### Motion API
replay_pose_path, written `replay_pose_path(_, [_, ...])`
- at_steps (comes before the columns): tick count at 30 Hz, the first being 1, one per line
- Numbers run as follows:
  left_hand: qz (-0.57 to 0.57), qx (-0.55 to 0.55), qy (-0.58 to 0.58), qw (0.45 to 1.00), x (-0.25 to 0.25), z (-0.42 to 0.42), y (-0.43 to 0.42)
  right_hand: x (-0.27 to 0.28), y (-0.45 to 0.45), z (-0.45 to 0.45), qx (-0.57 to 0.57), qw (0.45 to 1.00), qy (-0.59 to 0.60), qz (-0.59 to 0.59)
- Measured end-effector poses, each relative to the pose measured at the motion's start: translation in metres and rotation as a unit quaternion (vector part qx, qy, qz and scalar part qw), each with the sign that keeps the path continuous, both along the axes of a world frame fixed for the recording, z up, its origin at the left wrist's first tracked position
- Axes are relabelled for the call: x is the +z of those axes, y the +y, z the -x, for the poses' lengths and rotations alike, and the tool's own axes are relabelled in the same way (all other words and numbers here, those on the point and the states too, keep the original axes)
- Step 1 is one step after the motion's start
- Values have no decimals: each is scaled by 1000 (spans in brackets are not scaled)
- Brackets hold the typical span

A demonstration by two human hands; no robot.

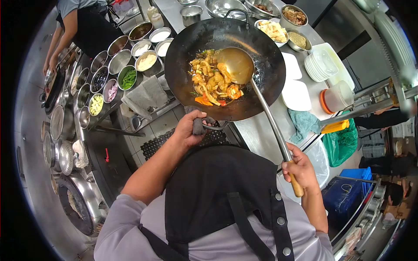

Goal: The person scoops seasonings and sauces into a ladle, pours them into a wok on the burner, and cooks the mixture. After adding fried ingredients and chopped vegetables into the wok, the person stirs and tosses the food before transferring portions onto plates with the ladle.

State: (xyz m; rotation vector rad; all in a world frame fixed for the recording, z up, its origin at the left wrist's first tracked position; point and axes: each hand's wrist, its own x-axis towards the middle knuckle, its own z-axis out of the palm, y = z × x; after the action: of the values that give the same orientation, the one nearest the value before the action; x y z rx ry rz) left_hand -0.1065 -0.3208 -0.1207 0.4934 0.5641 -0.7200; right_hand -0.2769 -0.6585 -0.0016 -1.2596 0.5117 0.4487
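A large black wok (183, 56) is held up over the gap beside the steel counter. Its near loop handle is wrapped in a dark cloth (199, 126), and my left hand (188, 128) is closed round both. Cooked pieces in brown sauce (211, 80), with orange and red bits, lie inside the wok. My right hand (300, 168) grips the wooden end of a long-handled ladle (271, 115). The ladle's bowl rests among the food, on its right side, and looks wet with sauce.
White plates (296, 95) and a teal cloth (304, 125) lie on the steel counter (257, 139) at right. Stacked containers (318, 65) stand behind. Ingredient bowls (128, 77) line the left side. A co-worker (87, 26) stands at upper left. A green bag (340, 143) hangs at right.
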Motion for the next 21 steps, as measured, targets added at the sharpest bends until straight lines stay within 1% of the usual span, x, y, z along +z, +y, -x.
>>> replay_pose_path(5, [-25,14,7,1000,4,1,-2,-2,3,1,-14,997,13,-70])
replay_pose_path(7, [-27,17,-5,999,-5,1,-2,-8,3,1,-5,998,10,-68])
replay_pose_path(9, [-29,16,-19,999,-8,0,0,-13,0,2,-29,982,4,-185])
replay_pose_path(12, [-19,3,-4,1000,-4,1,-1,-16,-1,7,-39,976,-5,-215])
replay_pose_path(13, [-31,11,-4,999,0,2,-2,-16,-2,8,-44,976,-7,-215])
replay_pose_path(15, [-43,13,-4,999,10,5,-5,-16,-3,11,-52,963,-17,-264])
replay_pose_path(17, [-64,34,-2,997,17,7,-9,-13,-3,12,-58,963,-29,-262])
replay_pose_path(19, [-55,29,-2,998,10,6,-7,-11,-5,13,-62,963,-40,-261])
replay_pose_path(21, [-47,25,-3,999,4,5,-4,-11,-10,14,-64,954,-58,-288])
